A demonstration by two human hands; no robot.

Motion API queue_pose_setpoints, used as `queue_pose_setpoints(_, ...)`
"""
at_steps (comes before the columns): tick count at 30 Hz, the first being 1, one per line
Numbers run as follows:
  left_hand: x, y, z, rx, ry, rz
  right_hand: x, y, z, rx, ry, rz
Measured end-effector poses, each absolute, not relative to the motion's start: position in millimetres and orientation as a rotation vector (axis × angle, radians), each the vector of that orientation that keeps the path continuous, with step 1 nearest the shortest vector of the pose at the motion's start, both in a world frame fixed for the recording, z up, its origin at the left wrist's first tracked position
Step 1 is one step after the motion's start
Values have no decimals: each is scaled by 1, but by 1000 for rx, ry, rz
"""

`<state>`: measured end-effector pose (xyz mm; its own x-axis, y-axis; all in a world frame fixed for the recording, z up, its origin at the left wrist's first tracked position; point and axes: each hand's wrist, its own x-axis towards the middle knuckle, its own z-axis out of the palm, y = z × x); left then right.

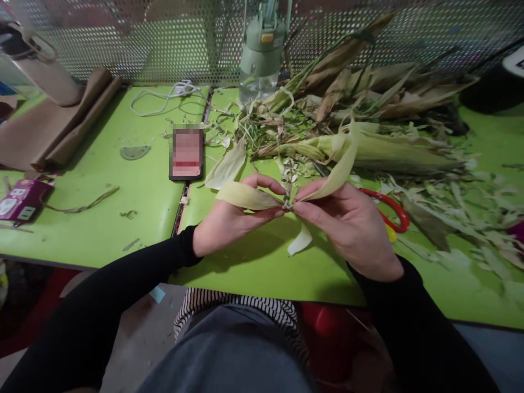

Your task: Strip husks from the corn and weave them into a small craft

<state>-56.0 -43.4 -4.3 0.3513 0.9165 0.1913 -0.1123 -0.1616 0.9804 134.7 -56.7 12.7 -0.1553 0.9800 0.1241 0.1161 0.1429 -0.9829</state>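
Phone [186,153], white cable [164,98], green bottle [261,54], red scissors [391,210].

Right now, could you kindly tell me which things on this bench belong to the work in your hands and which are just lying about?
In use:
left hand and right hand pinching corn husk strips
corn husk pile
red-handled scissors

Lying about:
phone
water bottle
white cable
brown paper

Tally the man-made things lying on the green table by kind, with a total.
Phone: 1
Scissors, red-handled: 1
Water bottle: 1
White cable: 1
Purple packet: 1
Brown paper roll: 1
Total: 6
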Motion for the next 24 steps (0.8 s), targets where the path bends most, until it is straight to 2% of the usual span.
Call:
queue_pose_setpoints(8,-61,-40,-6,1215,732,848,137,-52,5,-1188,-1436,1127)
queue_pose_setpoints(24,-52,-45,-11,1135,770,883,133,-51,-6,-1141,-1394,1246)
